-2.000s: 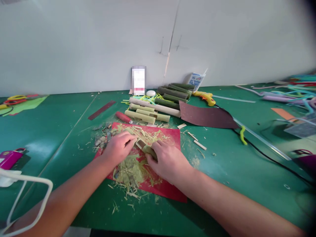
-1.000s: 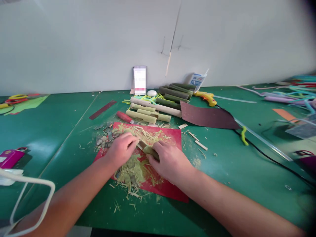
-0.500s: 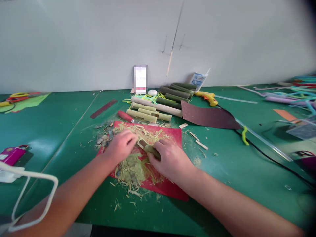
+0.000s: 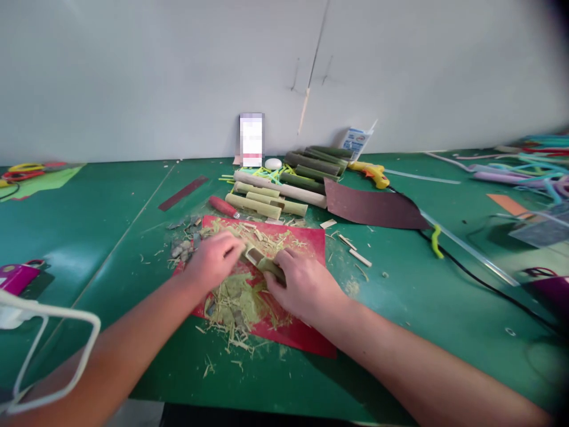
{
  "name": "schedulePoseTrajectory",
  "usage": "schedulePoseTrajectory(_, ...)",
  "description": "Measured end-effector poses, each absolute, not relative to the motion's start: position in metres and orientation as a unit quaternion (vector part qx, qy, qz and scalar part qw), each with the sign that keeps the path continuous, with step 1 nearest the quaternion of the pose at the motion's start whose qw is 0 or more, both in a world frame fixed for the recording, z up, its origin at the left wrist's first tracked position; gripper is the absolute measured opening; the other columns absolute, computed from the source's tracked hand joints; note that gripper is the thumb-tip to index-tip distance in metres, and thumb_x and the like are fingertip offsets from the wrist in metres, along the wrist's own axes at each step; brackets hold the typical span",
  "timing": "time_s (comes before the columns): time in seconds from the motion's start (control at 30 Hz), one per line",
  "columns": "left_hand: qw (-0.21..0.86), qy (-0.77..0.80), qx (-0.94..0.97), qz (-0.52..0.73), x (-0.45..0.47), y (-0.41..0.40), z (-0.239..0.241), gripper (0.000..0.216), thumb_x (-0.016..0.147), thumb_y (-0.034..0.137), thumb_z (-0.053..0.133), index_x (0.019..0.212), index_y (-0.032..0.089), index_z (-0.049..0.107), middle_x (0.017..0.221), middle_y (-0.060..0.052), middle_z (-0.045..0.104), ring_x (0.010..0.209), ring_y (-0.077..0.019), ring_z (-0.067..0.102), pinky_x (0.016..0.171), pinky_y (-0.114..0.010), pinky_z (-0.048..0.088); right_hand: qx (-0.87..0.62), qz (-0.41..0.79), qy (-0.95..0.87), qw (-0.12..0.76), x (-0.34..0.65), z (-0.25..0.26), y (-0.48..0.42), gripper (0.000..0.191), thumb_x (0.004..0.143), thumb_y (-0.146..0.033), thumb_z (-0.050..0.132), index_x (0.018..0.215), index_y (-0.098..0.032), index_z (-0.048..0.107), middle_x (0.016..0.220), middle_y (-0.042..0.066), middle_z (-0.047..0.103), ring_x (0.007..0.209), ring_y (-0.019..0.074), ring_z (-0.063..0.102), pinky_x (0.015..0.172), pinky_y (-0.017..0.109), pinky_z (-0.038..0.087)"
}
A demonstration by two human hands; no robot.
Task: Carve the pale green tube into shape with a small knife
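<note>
My right hand (image 4: pixel 302 284) is closed round a short green bamboo piece (image 4: pixel 265 263) and presses it down on a red sheet (image 4: pixel 306 240). My left hand (image 4: pixel 212 259) is closed at the piece's open left end; what its fingers pinch is hidden. Pale green shavings (image 4: pixel 235 299) are heaped on the red sheet just below both hands.
Behind the sheet lie peeled bamboo tubes (image 4: pixel 267 201), dark green tubes (image 4: pixel 313 163), a red-handled knife (image 4: pixel 223 207), brown sandpaper (image 4: pixel 373 206) and a yellow glue gun (image 4: pixel 368 172) with a black cord (image 4: pixel 480 281). A magenta object (image 4: pixel 15 276) and a white cable (image 4: pixel 53 338) sit left.
Both hands stay on the bamboo piece over the red sheet, shifting only slightly. The view has drifted a little.
</note>
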State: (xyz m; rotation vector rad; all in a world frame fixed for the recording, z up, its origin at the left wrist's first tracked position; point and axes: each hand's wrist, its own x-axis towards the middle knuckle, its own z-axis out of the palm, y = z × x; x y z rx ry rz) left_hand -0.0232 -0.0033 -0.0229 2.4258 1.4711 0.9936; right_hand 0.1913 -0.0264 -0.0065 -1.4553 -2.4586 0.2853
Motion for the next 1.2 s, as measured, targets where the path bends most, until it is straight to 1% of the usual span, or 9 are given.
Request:
schedulePoseTrajectory(0.07, 0.082, 0.487, 0.809, 0.319, -0.022, -0.004, -0.023, 0.017, 0.087, 0.022, 0.050, 0.084, 0.016, 0.066, 0.079, -0.003, 0.064, 0.073, -0.0131, 0.059, 0.070, -0.025, 0.046, -0.504, 0.102, -0.848, 0.130, 0.192, -0.007, -0.026, 0.016, 0.082, -0.031, 0.047, 0.074, -0.018, 0.051, 0.074, 0.002, 0.056, 0.060, 0.0124, 0.049, 0.052, 0.026, 0.026)
schedulePoseTrajectory(0.17, 0.035, 0.521, 0.779, 0.347, -0.021, -0.005, -0.023, 0.019, 0.087, 0.023, 0.051, 0.079, 0.016, 0.066, 0.077, -0.004, 0.065, 0.072, -0.0146, 0.059, 0.070, -0.027, 0.046, -0.499, 0.100, -0.850, 0.134, 0.192, -0.007, -0.026, 0.017, 0.083, -0.032, 0.046, 0.075, -0.018, 0.052, 0.074, 0.003, 0.056, 0.061, 0.0124, 0.050, 0.053, 0.026, 0.027)
schedulePoseTrajectory(0.3, 0.095, 0.485, 0.811, 0.312, -0.020, -0.008, -0.023, 0.019, 0.088, 0.024, 0.049, 0.091, 0.018, 0.067, 0.083, -0.004, 0.066, 0.076, -0.0138, 0.061, 0.071, -0.025, 0.047, -0.500, 0.099, -0.850, 0.130, 0.190, -0.006, -0.025, 0.018, 0.083, -0.031, 0.047, 0.073, -0.017, 0.053, 0.073, 0.003, 0.057, 0.061, 0.0124, 0.050, 0.053, 0.026, 0.027)
schedulePoseTrajectory(0.43, 0.057, 0.521, 0.774, 0.355, -0.028, -0.001, -0.023, 0.019, 0.086, 0.025, 0.051, 0.082, 0.016, 0.067, 0.083, -0.005, 0.068, 0.077, -0.0159, 0.062, 0.074, -0.027, 0.048, -0.504, 0.101, -0.848, 0.128, 0.190, -0.005, -0.025, 0.022, 0.084, -0.032, 0.045, 0.073, -0.017, 0.054, 0.073, 0.004, 0.057, 0.062, 0.0124, 0.050, 0.054, 0.027, 0.028)
schedulePoseTrajectory(0.53, 0.046, 0.528, 0.765, 0.366, -0.035, 0.006, -0.026, 0.018, 0.085, 0.026, 0.052, 0.084, 0.016, 0.068, 0.085, -0.005, 0.069, 0.079, -0.0163, 0.063, 0.076, -0.027, 0.048, -0.506, 0.099, -0.847, 0.128, 0.191, -0.004, -0.025, 0.021, 0.084, -0.032, 0.046, 0.072, -0.017, 0.054, 0.071, 0.004, 0.057, 0.060, 0.0119, 0.049, 0.053, 0.027, 0.027)
schedulePoseTrajectory(0.73, 0.015, 0.557, 0.745, 0.368, -0.033, 0.003, -0.026, 0.017, 0.083, 0.027, 0.055, 0.083, 0.016, 0.068, 0.080, -0.004, 0.069, 0.071, -0.0156, 0.062, 0.070, -0.028, 0.048, -0.508, 0.079, -0.846, 0.138, 0.192, -0.004, -0.025, 0.020, 0.082, -0.034, 0.046, 0.074, -0.017, 0.055, 0.075, 0.005, 0.057, 0.063, 0.0142, 0.051, 0.052, 0.027, 0.027)
schedulePoseTrajectory(0.87, 0.069, 0.497, 0.796, 0.337, -0.022, -0.006, -0.023, 0.016, 0.086, 0.025, 0.052, 0.085, 0.018, 0.067, 0.082, -0.004, 0.068, 0.075, -0.0148, 0.062, 0.071, -0.026, 0.048, -0.484, 0.091, -0.856, 0.157, 0.190, -0.006, -0.025, 0.014, 0.081, -0.029, 0.048, 0.079, -0.017, 0.056, 0.080, 0.005, 0.057, 0.068, 0.0141, 0.052, 0.056, 0.026, 0.032)
schedulePoseTrajectory(1.03, 0.027, 0.503, 0.792, 0.344, -0.018, -0.004, -0.023, 0.020, 0.087, 0.025, 0.051, 0.078, 0.016, 0.066, 0.075, -0.004, 0.065, 0.071, -0.0150, 0.059, 0.069, -0.027, 0.047, -0.479, 0.105, -0.860, 0.139, 0.190, -0.006, -0.024, 0.021, 0.085, -0.030, 0.045, 0.075, -0.016, 0.057, 0.077, 0.005, 0.056, 0.066, 0.0136, 0.051, 0.059, 0.027, 0.034)
schedulePoseTrajectory(1.2, 0.043, 0.487, 0.813, 0.315, -0.015, -0.005, -0.023, 0.020, 0.088, 0.025, 0.049, 0.083, 0.016, 0.066, 0.074, -0.004, 0.063, 0.069, -0.0136, 0.058, 0.067, -0.025, 0.046, -0.486, 0.115, -0.857, 0.130, 0.191, -0.004, -0.024, 0.022, 0.086, -0.030, 0.044, 0.077, -0.016, 0.058, 0.076, 0.005, 0.057, 0.067, 0.0137, 0.053, 0.059, 0.026, 0.034)
